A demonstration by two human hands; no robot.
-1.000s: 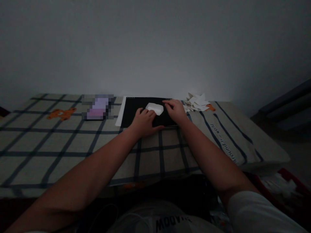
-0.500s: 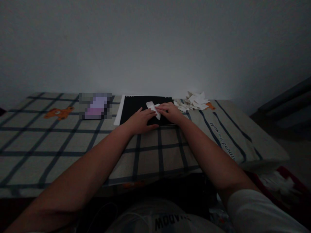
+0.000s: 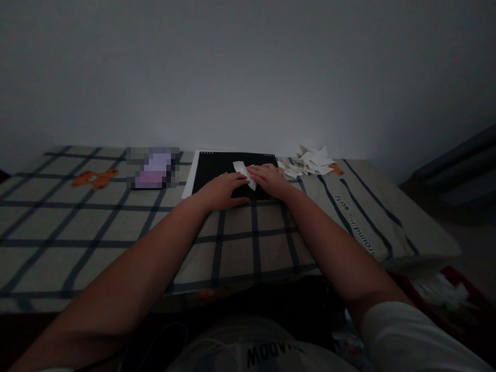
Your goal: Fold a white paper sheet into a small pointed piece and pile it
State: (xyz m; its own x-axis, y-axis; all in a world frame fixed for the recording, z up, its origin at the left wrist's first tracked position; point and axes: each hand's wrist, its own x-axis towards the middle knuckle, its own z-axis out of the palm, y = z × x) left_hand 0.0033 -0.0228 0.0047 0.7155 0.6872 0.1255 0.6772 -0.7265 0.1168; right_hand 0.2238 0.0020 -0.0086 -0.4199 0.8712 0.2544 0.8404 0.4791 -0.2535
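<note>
A small white piece of paper (image 3: 242,170), partly folded, lies on a black board (image 3: 217,166) at the far side of a checked cloth surface (image 3: 116,227). My left hand (image 3: 222,190) rests flat on the board with its fingertips on the paper's near edge. My right hand (image 3: 269,179) presses on the paper from the right, fingers overlapping it. Both hands hide much of the paper.
A heap of folded white paper pieces (image 3: 308,161) sits right of the board by the wall. A blurred purple object (image 3: 153,168) lies left of the board. An orange bear print (image 3: 95,179) marks the cloth. White scraps (image 3: 442,292) lie low at right.
The paper has gone from a flat wide shape to a narrower folded one. My right hand moved left onto it, and the two hands came together.
</note>
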